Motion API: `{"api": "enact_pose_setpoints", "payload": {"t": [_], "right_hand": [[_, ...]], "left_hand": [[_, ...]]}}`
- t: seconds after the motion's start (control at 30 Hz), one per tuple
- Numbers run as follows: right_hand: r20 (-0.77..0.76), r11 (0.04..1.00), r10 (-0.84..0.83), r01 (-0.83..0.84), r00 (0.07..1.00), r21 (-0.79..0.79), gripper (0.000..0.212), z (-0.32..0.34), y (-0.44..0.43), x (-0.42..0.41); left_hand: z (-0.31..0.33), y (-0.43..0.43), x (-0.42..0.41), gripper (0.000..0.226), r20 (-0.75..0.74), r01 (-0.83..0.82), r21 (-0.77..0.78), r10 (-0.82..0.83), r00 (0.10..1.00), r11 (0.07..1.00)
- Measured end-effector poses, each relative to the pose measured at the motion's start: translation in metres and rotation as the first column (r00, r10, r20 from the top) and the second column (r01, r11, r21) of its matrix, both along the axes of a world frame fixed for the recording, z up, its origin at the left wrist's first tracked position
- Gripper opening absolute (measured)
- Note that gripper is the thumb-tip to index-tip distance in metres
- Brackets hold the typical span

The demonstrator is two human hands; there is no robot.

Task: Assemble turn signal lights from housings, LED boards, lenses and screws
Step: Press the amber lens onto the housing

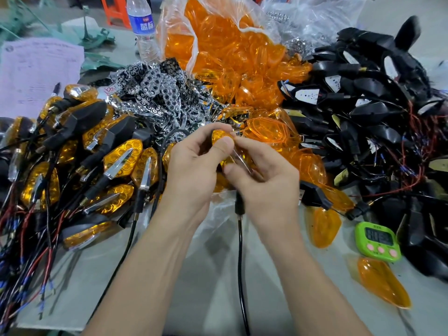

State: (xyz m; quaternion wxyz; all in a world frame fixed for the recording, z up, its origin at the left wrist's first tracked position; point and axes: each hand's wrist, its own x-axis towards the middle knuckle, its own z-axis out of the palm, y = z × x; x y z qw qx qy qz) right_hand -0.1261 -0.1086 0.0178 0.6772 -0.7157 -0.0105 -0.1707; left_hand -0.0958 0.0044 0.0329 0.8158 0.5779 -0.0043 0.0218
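While the left hand [194,166] gripped an amber turn signal [219,138] over the middle of the bench [213,275], the right hand [264,180] pinched its near edge. Its black cable [240,238] hung toward six o'clock. Finished lights [97,161] lay at nine o'clock, black housings [375,112] at three, and bagged lenses [230,57] at twelve.

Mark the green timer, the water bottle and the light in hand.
green timer [378,236]: head view, its display.
water bottle [142,25]: head view, blue label.
turn signal light [219,137]: head view, exposed amber lens end.
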Motion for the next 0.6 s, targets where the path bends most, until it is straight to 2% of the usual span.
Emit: {"api": "enact_pose_setpoints", "payload": {"t": [0.03,0.07,0.13,0.2,0.3,0.4,0.47,0.6], "right_hand": [[-0.091,0.989,0.058,-0.044,0.994,0.143,0.039,0.004,-0.007,0.002],[-0.172,0.975,0.103,-0.065,0.980,0.214,0.038,0.006,-0.014,0.004],[-0.266,0.951,0.235,-0.164,0.935,0.263,0.040,0.006,-0.023,0.005],[-0.258,0.923,0.330,-0.253,0.908,0.289,0.035,0.007,-0.026,0.004],[-0.187,0.938,0.276,-0.222,0.943,0.268,0.024,0.010,-0.029,0.001],[-0.135,0.959,0.209,-0.176,0.969,0.223,0.033,0.010,-0.031,0.001],[-0.104,0.982,0.143,-0.128,0.984,0.139,0.041,0.012,-0.030,0.002],[-0.065,0.994,0.105,-0.102,0.992,0.049,0.040,0.010,-0.028,0.000]], "left_hand": [[0.000,0.002,0.000,0.018,0.000,0.032,-0.021,-0.032,0.999,0.999],[0.000,0.004,0.000,0.015,0.010,0.065,-0.030,-0.065,0.998,0.997],[-0.001,0.006,-0.001,0.015,0.037,0.115,-0.036,-0.113,0.993,0.993],[0.000,0.006,-0.002,0.020,0.050,0.158,-0.055,-0.156,0.987,0.986],[0.000,0.011,0.000,0.028,0.076,0.183,0.060,-0.188,0.979,0.981],[0.002,0.017,0.003,0.030,0.020,0.205,0.167,-0.212,0.977,0.964],[0.004,0.018,0.004,0.026,-0.006,0.210,0.179,-0.213,0.977,0.961],[0.009,0.020,0.003,0.022,0.012,0.200,0.160,-0.205,0.979,0.967]]}}
